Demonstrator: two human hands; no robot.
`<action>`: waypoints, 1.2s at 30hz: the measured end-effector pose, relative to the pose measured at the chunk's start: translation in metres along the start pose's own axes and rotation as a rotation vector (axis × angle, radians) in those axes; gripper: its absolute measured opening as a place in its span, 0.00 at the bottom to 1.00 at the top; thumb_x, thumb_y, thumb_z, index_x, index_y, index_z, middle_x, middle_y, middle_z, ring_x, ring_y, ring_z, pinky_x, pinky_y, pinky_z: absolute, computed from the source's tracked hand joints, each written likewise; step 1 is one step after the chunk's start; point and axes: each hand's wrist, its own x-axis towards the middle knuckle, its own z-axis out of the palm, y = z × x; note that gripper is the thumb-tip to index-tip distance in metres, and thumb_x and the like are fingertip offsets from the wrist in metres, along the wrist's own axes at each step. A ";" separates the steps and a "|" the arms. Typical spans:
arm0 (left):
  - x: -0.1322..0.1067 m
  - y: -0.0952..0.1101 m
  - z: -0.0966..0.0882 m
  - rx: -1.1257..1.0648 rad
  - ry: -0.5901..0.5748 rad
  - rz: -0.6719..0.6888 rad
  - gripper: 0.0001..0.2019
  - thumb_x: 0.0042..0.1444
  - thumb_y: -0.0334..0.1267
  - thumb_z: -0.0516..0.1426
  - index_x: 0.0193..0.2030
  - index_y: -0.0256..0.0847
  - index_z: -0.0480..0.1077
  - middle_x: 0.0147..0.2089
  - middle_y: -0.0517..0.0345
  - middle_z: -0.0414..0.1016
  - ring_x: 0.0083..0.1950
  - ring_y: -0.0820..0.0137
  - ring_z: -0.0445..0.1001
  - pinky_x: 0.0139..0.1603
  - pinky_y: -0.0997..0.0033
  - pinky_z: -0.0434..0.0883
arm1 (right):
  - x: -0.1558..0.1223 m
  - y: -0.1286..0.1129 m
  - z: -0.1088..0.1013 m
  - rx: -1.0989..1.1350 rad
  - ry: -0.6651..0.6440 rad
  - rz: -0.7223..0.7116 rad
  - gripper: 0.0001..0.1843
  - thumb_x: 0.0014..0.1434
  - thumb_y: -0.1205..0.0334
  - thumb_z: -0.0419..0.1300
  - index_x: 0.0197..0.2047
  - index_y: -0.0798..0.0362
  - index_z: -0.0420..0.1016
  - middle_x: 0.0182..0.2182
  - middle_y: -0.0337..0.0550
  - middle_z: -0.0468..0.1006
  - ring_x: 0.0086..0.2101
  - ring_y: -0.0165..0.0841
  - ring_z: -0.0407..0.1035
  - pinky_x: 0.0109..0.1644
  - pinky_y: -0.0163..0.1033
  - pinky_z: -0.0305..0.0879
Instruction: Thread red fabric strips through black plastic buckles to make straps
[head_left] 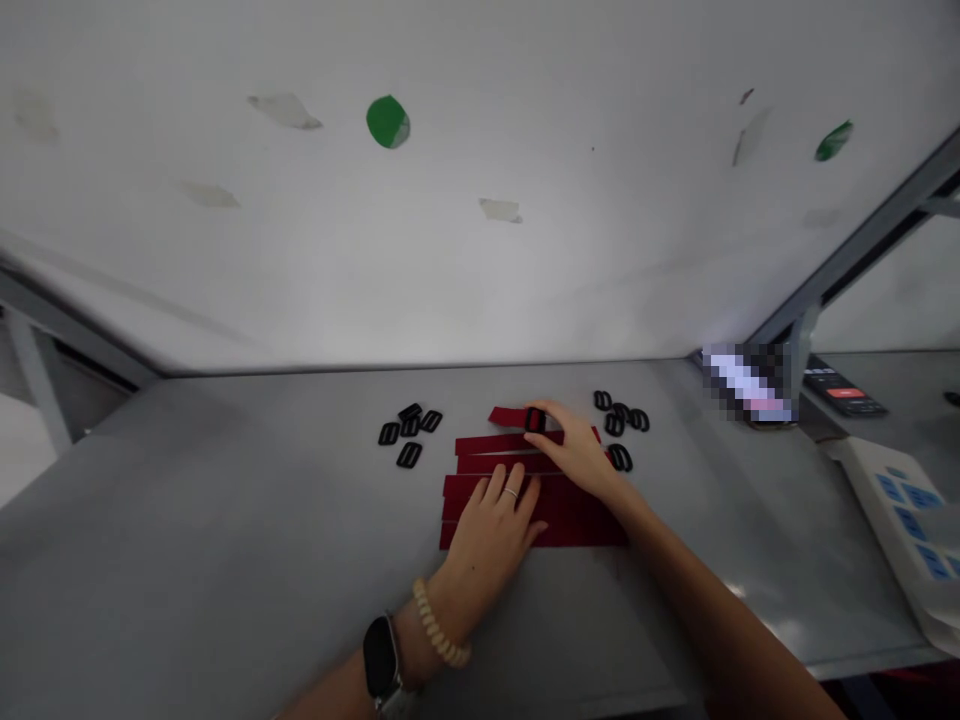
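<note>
A white panel [585, 290] rises behind the grey counter [262, 540], where a row of red strips [574, 515] lies flat in front of me. My left hand [487, 520] rests palm down on the nearer strips, fingers slightly spread. Just past the farthest strip, my right hand [581, 450] pinches the black buckle [534, 421] on a separate red strap [508, 416] between thumb and fingers; red shows through the buckle's opening, and the strap's loose end points left. Loose black sliders [409, 428] lie clustered to the left, and black rings [614, 425] lie to the right, near my right hand.
</note>
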 end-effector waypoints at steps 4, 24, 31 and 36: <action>0.003 -0.003 -0.002 0.003 0.015 0.010 0.23 0.62 0.44 0.57 0.61 0.34 0.68 0.60 0.39 0.72 0.59 0.48 0.71 0.53 0.50 0.74 | -0.002 -0.006 -0.008 0.089 -0.009 0.029 0.17 0.58 0.63 0.61 0.52 0.49 0.71 0.52 0.47 0.77 0.55 0.40 0.70 0.63 0.50 0.61; 0.008 -0.019 0.011 -0.136 0.102 -0.058 0.27 0.65 0.48 0.53 0.67 0.36 0.60 0.69 0.40 0.60 0.71 0.49 0.58 0.64 0.43 0.64 | -0.006 -0.012 -0.015 0.039 0.021 0.001 0.15 0.58 0.64 0.63 0.49 0.49 0.71 0.48 0.43 0.78 0.51 0.37 0.70 0.59 0.47 0.63; 0.014 -0.028 -0.018 -0.390 0.322 -0.285 0.11 0.68 0.37 0.48 0.45 0.38 0.71 0.51 0.48 0.75 0.54 0.60 0.71 0.56 0.53 0.69 | -0.007 -0.021 -0.019 0.052 -0.040 -0.061 0.15 0.55 0.66 0.66 0.46 0.47 0.74 0.46 0.41 0.77 0.50 0.37 0.70 0.59 0.47 0.63; 0.018 -0.042 -0.033 -0.617 0.327 -0.412 0.12 0.67 0.36 0.48 0.50 0.44 0.71 0.52 0.53 0.76 0.58 0.60 0.68 0.58 0.52 0.64 | -0.009 -0.032 -0.016 0.083 -0.131 -0.103 0.16 0.52 0.64 0.70 0.45 0.46 0.76 0.48 0.42 0.76 0.51 0.38 0.68 0.60 0.50 0.61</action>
